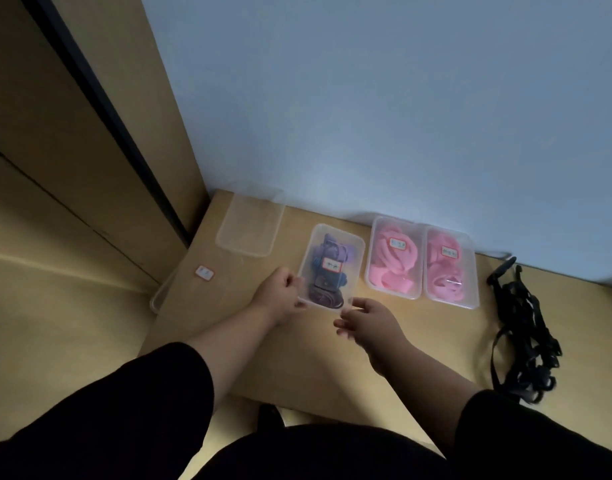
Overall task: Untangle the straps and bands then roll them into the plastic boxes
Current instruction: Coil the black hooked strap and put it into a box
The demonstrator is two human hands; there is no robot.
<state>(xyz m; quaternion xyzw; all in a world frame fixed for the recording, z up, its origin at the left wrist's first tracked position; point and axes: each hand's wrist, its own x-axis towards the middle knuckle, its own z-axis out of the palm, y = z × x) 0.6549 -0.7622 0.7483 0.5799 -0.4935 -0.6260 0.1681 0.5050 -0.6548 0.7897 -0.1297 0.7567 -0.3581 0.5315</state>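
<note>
1. I see my left hand [278,296] with its fingers curled, pinching the near left edge of the clear box [332,266] that holds the purple bands [327,268].
2. My right hand [368,323] sits at the box's near right corner, thumb and fingers pinched on the rim there.
3. That box rests on the wooden table [297,358], a white label on its top, and it looks lidded, though I cannot be sure.
4. To its right stand two closed boxes side by side, touching: the first pink box [394,258] and the second pink box [450,271], both packed with pink bands and labelled.
5. Further right, well apart from the boxes, a tangle of black straps [526,334] lies on the table.
6. Behind and left of the purple box lies an empty clear lid or tray [250,225] against the wall.
7. A small loose label [204,273] lies near the table's left edge.
</note>
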